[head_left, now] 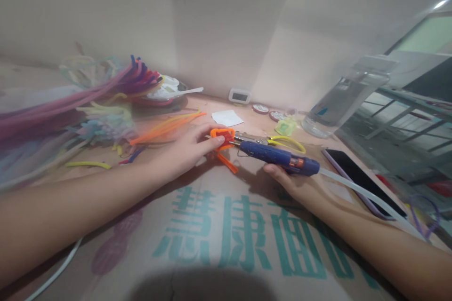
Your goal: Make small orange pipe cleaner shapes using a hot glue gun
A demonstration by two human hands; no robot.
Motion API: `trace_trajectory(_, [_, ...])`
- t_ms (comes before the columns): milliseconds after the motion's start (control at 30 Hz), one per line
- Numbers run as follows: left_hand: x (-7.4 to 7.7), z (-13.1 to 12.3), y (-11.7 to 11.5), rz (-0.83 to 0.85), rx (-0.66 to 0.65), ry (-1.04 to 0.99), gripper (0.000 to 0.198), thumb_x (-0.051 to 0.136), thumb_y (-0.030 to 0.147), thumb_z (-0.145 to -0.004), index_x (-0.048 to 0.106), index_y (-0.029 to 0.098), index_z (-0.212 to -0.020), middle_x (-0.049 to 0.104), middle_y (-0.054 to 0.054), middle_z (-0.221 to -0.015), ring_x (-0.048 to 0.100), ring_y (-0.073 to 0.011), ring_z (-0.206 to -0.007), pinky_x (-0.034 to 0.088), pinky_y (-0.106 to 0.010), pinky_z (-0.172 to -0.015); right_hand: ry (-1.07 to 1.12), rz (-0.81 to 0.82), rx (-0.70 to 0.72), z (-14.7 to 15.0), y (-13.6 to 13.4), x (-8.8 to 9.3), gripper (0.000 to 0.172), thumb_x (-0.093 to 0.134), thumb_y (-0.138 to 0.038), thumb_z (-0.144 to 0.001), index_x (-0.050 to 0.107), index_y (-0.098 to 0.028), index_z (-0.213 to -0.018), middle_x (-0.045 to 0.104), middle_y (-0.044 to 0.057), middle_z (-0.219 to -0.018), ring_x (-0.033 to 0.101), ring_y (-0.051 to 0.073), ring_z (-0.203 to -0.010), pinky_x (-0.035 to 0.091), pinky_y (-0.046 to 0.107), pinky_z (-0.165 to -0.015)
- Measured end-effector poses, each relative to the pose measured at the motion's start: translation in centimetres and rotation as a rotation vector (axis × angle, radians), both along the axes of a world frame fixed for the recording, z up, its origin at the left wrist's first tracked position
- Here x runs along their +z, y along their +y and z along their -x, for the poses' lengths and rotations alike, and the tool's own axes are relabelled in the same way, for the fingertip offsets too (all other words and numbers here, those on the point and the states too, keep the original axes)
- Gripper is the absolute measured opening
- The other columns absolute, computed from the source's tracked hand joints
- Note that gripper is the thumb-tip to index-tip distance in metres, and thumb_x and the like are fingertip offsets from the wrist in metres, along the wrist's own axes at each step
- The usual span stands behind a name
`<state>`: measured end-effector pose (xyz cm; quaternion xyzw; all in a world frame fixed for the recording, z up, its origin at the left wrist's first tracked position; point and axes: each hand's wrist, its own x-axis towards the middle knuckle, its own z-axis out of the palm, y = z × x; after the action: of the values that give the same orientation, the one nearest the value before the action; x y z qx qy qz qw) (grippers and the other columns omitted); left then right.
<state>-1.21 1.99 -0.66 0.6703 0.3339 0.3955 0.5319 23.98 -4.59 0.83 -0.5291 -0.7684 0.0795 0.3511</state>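
Note:
Between the thumb and fingers of my left hand is an orange and red pipe-cleaner piece, bent into a loop. An orange strip hangs just below it. My right hand is wrapped round a blue hot glue gun, with a white glue stick running out of its back end. The gun's metal nozzle points left and reaches the edge of the orange and red piece; whether it touches is hard to tell. Scissors with yellow handles lie right behind the gun.
Bundles of coloured pipe cleaners fill the left side, with loose orange ones nearer my left hand. A white paper, a small digital display and round tins sit at the back. A clear bottle and a phone stand right.

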Motion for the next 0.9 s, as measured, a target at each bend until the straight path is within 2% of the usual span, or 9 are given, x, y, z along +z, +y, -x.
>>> trace_trajectory(200, [-0.2,-0.1,-0.1,0.055,0.001,-0.075,0.028,0.067,0.042,-0.091,0.072,0.022,-0.11,0.066,-0.004,-0.111,0.056,-0.0135,-0.084,0.048,-0.024,-0.071,-0.007,0.006,-0.042,0.4,-0.3,0.7,0.027,0.061,-0.046,-0.088,0.059,-0.026,-0.07,0.066,0.001,-0.065,0.064,0.022,-0.06,0.053,0.034,-0.056])
trace_trajectory(433, [0.3,-0.2,-0.4,0.09,0.004,-0.108,0.026,0.069,0.04,-0.089,0.072,0.02,-0.106,0.061,-0.003,-0.098,0.054,-0.0132,-0.077,0.051,-0.026,-0.073,0.017,0.007,-0.017,0.6,-0.4,1.1,0.021,0.063,-0.039,-0.085,0.057,-0.028,-0.069,0.067,0.001,-0.068,0.065,0.023,-0.063,0.056,0.037,-0.063])
trace_trajectory(567, [0.2,-0.2,-0.4,0.14,-0.002,-0.139,0.028,0.069,0.04,-0.089,0.071,0.021,-0.109,0.062,-0.004,-0.1,0.055,-0.0133,-0.077,0.052,-0.029,-0.076,0.048,0.042,-0.003,0.5,-0.4,1.0,0.015,0.063,-0.037,-0.084,0.06,-0.027,-0.074,0.069,0.001,-0.071,0.066,0.023,-0.064,0.057,0.037,-0.063])
trace_trajectory(733, [0.0,0.0,-0.1,0.032,0.014,-0.068,0.026,0.066,0.042,-0.091,0.072,0.02,-0.105,0.063,-0.005,-0.104,0.056,-0.0151,-0.082,0.049,-0.026,-0.071,0.038,0.043,0.001,0.5,-0.5,1.0,0.018,0.064,-0.038,-0.085,0.059,-0.027,-0.071,0.068,0.001,-0.07,0.066,0.023,-0.063,0.058,0.037,-0.064])
trace_trajectory(900, [-0.3,0.0,0.1,0.034,0.004,-0.093,0.027,0.066,0.042,-0.092,0.071,0.021,-0.107,0.062,-0.004,-0.102,0.057,-0.015,-0.083,0.049,-0.026,-0.072,0.062,0.06,0.0,0.3,-0.5,0.8,0.017,0.066,-0.04,-0.086,0.062,-0.028,-0.075,0.069,0.001,-0.07,0.065,0.022,-0.062,0.057,0.036,-0.059])
